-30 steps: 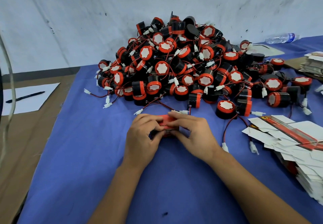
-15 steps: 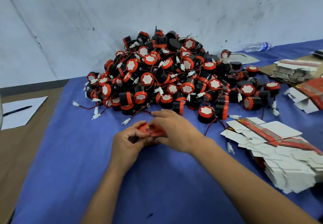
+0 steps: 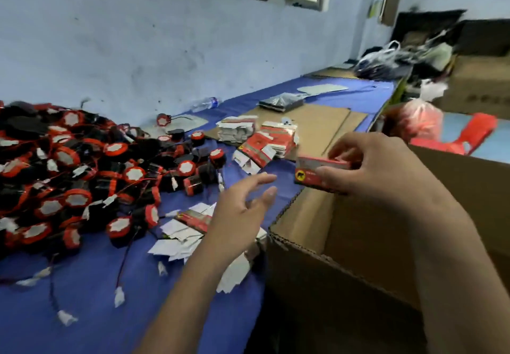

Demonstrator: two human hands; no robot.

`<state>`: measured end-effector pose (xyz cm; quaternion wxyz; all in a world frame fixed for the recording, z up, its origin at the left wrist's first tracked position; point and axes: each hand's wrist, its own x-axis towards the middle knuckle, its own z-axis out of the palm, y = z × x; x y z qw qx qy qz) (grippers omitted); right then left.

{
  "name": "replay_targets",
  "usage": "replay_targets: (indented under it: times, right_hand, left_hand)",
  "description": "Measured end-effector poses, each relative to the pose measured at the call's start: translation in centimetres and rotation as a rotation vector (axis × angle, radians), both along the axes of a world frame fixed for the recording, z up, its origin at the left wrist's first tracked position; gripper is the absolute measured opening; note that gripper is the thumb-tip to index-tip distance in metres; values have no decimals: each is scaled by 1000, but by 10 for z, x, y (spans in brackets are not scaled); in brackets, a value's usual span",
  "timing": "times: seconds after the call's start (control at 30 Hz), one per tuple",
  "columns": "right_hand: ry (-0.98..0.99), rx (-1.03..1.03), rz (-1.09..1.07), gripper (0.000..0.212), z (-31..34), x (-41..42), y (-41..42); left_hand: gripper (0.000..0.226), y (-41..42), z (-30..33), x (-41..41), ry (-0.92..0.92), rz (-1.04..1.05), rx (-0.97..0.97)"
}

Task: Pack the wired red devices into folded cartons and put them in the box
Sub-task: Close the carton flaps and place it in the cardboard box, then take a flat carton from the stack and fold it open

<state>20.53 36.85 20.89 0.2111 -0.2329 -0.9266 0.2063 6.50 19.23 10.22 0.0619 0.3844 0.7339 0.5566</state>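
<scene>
Carton [image 3: 321,173] in the right hand [image 3: 386,171], held out over the open cardboard box [image 3: 345,246] at the tabletop's edge, so my read is it's about to get dropped in. Fingers [image 3: 342,148] curl over the top of the carton and the thumb pins the lower front, which keeps the little pack level and its flaps shut. It's a small rectangular thing, glossy red print with a yellow-and-black logo at one end. Can't tell from here whether a device is actually inside, though it looks closed up.

Left hand [image 3: 240,215] holds nothing, fingers apart and relaxed, hovering over the blue tabletop [image 3: 96,312] just above the loose flat cartons [image 3: 187,229]. Probably heading for the next blank, makes sense with the stack right there.

Big pile of wired red devices [image 3: 77,177] sits on the left: chunky round black bodies, red rims, pale scalloped faces, thin red and black wires ending in white plugs, all tangled. More flat cartons [image 3: 259,144] lie farther back, partly on a brown cardboard sheet [image 3: 317,122]. The box is plain corrugated board, one flap folded outward toward the tabletop; its inside is mostly hidden.
</scene>
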Motion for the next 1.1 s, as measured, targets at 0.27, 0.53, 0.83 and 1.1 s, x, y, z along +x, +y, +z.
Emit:
replay_targets:
  times: [0.27, 0.53, 0.83, 1.1]
  right_hand:
    - [-822, -44, 33, 44, -45, -40, 37]
    - [-699, 26, 11, 48, -52, -43, 33]
    - [308, 244, 65, 12, -31, -70, -66]
    - [-457, 167, 403, 34, -122, -198, -153]
  left_hand:
    - [22, 59, 3, -4, -123, -80, -163]
    - [25, 32, -12, -6, -144, 65, -128]
    - [24, -44, -33, -47, 60, 524, -275]
    - [40, -92, -66, -60, -161, 697, -260]
